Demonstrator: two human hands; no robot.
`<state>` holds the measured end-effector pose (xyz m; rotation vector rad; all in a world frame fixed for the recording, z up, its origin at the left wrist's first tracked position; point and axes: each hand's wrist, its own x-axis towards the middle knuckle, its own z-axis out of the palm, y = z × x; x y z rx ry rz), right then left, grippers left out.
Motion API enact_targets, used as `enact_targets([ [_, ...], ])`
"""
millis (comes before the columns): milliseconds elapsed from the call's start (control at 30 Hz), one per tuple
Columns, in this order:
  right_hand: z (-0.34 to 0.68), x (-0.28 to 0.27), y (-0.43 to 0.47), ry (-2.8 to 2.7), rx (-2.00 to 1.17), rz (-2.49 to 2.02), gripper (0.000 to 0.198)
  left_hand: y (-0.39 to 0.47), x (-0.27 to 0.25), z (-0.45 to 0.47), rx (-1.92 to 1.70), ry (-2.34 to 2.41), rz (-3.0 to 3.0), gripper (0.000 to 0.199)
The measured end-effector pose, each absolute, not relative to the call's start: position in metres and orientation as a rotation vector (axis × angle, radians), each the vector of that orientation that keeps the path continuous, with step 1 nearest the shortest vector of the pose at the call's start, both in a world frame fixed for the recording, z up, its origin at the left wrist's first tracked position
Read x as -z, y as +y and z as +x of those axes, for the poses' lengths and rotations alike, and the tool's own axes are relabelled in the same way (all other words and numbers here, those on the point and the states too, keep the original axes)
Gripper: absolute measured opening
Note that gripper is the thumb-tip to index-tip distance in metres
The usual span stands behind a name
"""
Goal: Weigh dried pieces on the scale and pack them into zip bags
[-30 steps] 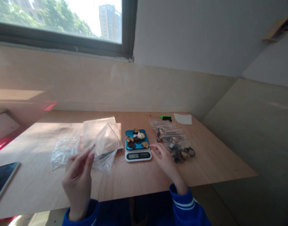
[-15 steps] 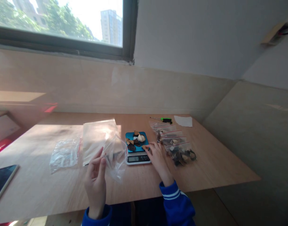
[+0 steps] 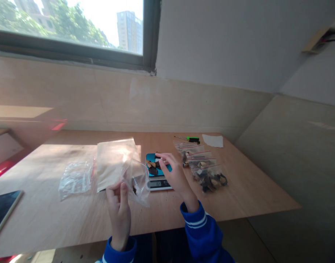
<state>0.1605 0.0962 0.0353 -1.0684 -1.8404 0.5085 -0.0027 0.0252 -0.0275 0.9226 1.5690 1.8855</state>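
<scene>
My left hand (image 3: 119, 202) pinches a clear plastic zip bag (image 3: 141, 190), which hangs open toward the scale. A small dark piece (image 3: 134, 189) shows inside it. Over the blue plate of a small digital scale (image 3: 159, 184) reaches my right hand (image 3: 173, 171), its thumb and forefinger apart. Dried brown and dark chunks (image 3: 152, 167), perhaps mushroom or husk pieces, lie on the plate near its fingertips. The hand hides the plate's right side and whatever lies there.
To the right lie several filled zip bags (image 3: 211, 180), with a green-handled screwdriver (image 3: 192, 139) and white paper (image 3: 212, 141) behind. A tan paper sheet (image 3: 110, 157), a pile of clear bags (image 3: 76, 179) and a tablet-like device (image 3: 4, 208) are on the left.
My right hand has moved from the plate's near right corner up and left over its middle. My left hand has shifted slightly right with the bag, where a dark piece now shows.
</scene>
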Motion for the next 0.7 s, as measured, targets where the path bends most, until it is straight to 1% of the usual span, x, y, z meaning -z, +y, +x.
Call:
enact_targets([
  [67,0.162,-0.013,0.107,-1.958,-0.447,-1.174,0.031,0.026,0.029,-0.006,-1.926,1.5,0.896,0.037],
  [167,0.155,0.019,0.118,-2.216,-0.32,-1.285,0.046,0.025,0.027,-0.008,-1.965,1.429,0.879,0.033],
  [267,0.142,0.036,0.124,-2.299,-0.172,-1.381,0.054,0.023,0.022,-0.007,-1.968,1.406,0.871,0.032],
  [333,0.137,0.039,0.126,-2.289,-0.102,-1.409,0.05,0.021,0.02,-0.006,-1.957,1.389,0.864,0.032],
  [400,0.136,0.038,0.129,-2.275,-0.088,-1.391,0.042,0.02,0.019,-0.006,-1.954,1.375,0.853,0.033],
  [533,0.139,0.033,0.131,-2.235,-0.176,-1.339,0.027,0.021,0.019,-0.006,-1.952,1.362,0.836,0.033],
  [700,0.143,0.031,0.133,-2.061,-0.302,-1.303,0.028,0.022,0.017,-0.006,-1.948,1.342,0.818,0.034],
])
